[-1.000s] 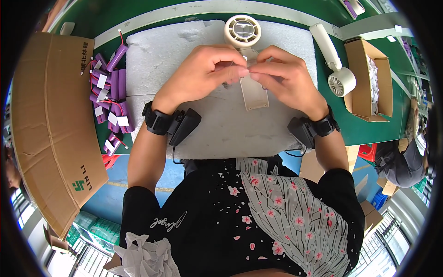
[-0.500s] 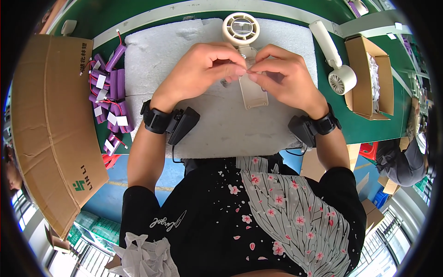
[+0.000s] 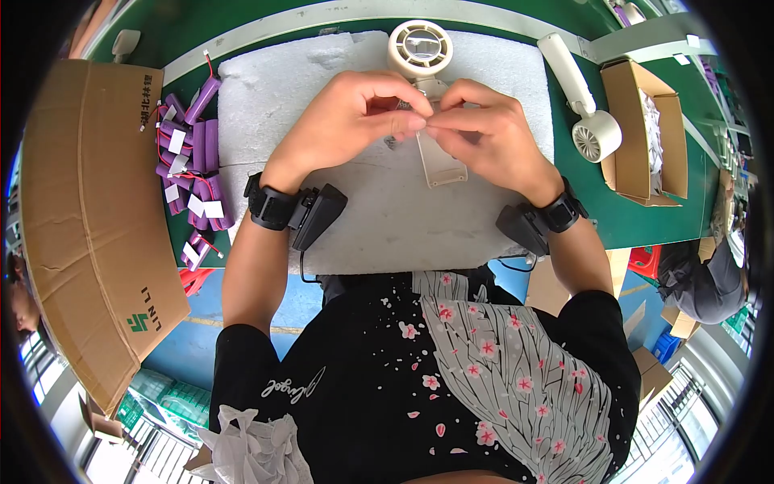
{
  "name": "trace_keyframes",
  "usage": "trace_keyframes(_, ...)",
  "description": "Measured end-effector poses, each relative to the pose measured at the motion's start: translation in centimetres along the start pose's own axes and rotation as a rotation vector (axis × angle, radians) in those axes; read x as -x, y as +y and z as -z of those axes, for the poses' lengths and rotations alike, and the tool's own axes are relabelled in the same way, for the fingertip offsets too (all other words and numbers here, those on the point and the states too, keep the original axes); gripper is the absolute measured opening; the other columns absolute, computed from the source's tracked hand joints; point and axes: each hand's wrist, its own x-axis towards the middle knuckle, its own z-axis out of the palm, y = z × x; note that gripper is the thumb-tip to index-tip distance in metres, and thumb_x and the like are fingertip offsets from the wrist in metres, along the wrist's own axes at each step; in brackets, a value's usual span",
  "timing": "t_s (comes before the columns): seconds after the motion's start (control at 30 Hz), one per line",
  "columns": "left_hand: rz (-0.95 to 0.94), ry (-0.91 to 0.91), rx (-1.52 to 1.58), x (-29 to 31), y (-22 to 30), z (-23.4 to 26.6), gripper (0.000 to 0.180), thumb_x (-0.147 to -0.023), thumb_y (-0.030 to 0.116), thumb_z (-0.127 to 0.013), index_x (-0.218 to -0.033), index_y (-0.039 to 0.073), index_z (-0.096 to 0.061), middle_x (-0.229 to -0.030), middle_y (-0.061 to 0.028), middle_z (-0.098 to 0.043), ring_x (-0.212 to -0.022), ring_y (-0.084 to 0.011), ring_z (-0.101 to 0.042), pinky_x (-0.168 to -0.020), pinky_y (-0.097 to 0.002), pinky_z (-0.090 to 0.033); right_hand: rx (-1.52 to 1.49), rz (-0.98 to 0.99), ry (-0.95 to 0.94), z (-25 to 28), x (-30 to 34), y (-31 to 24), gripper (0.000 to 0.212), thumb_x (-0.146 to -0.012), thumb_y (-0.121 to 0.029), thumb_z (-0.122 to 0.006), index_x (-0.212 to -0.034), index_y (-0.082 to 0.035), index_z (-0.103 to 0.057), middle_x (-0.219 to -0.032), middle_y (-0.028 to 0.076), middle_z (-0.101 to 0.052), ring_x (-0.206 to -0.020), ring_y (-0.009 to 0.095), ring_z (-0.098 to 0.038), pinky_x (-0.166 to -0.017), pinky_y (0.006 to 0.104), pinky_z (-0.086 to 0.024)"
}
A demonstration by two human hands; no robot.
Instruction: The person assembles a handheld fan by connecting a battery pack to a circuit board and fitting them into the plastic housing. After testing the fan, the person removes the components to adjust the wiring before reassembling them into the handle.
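A cream handheld fan (image 3: 421,48) lies on the white foam pad (image 3: 363,226), its round head at the far side. Its handle (image 3: 442,168) points toward me and looks like an opened shell. Over the handle, just below the head, my left hand (image 3: 343,121) pinches thumb and forefinger together. My right hand (image 3: 500,133) pinches from the other side, its fingertips meeting those of the left. Whatever sits between the fingertips is too small to make out. Both hands cover the upper part of the handle.
Purple battery packs (image 3: 205,149) with red leads lie left of the pad. A large cardboard box (image 3: 89,218) stands at the far left. To the right are another cream fan (image 3: 597,135) and an open carton (image 3: 669,153) holding white pieces. Someone in dark clothes (image 3: 705,286) is beyond.
My right hand has shifted slightly left and up, closer to the left fingertips. Both hands stay pinched over the handle.
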Motion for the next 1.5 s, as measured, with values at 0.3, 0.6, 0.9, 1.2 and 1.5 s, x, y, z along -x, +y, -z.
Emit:
trace_keyframes(0.3,0.071,0.024,-0.003,0.11,0.52,0.13,0.016,-0.085,-0.002,-0.068,-0.1,0.0,-0.066,-0.092,-0.0025,-0.067,-0.083,-0.008,-0.062,-0.073,-0.0236,-0.052,0.045,0.01,0.084,-0.25,0.04,0.24,0.019,-0.074,0.004,-0.074,-0.092,-0.003,-0.073,-0.083,0.006,-0.06,-0.069,0.017,-0.06,-0.058,0.0268,-0.05)
trace_keyframes(0.6,0.046,0.069,0.018,0.04,0.22,-0.08,0.012,-0.086,0.0,-0.067,-0.098,-0.001,-0.066,-0.088,-0.004,-0.067,-0.079,-0.0099,-0.063,-0.072,-0.0245,-0.052,0.016,0.014,0.09,-0.32,-0.11,0.17,0.017,-0.075,0.003,-0.074,-0.092,-0.002,-0.073,-0.083,0.006,-0.06,-0.068,0.017,-0.059,-0.057,0.0267,-0.049)
trace_keyframes(0.9,-0.062,0.075,0.032,-0.1,-0.27,-0.13,0.01,-0.087,0.008,-0.07,-0.094,0.002,-0.069,-0.08,-0.0021,-0.065,-0.071,-0.0086,-0.057,-0.066,-0.0238,-0.047,0.004,0.042,0.059,-0.26,-0.21,0.23,0.015,-0.077,0.002,-0.074,-0.091,-0.001,-0.072,-0.084,0.006,-0.061,-0.065,0.015,-0.059,-0.054,0.0255,-0.048)
trace_keyframes(1.2,-0.016,0.064,0.037,0.05,-0.02,0.03,0.014,-0.084,0.004,-0.07,-0.098,0.002,-0.069,-0.081,0.0,-0.064,-0.072,-0.0065,-0.056,-0.067,-0.0226,-0.046,-0.035,-0.027,0.114,-0.47,-0.17,0.47,0.016,-0.076,0.003,-0.074,-0.091,-0.003,-0.073,-0.083,0.006,-0.064,-0.064,0.014,-0.061,-0.055,0.025,-0.048)
trace_keyframes(1.5,0.039,0.045,0.062,0.22,-0.17,0.74,0.028,-0.083,-0.003,-0.067,-0.11,0.003,-0.066,-0.083,-0.0004,-0.065,-0.074,-0.0045,-0.056,-0.068,-0.0212,-0.046,0.01,-0.022,0.088,-0.5,-0.26,0.38,0.019,-0.074,0.003,-0.073,-0.092,-0.004,-0.074,-0.082,0.004,-0.064,-0.066,0.015,-0.061,-0.057,0.0253,-0.048)
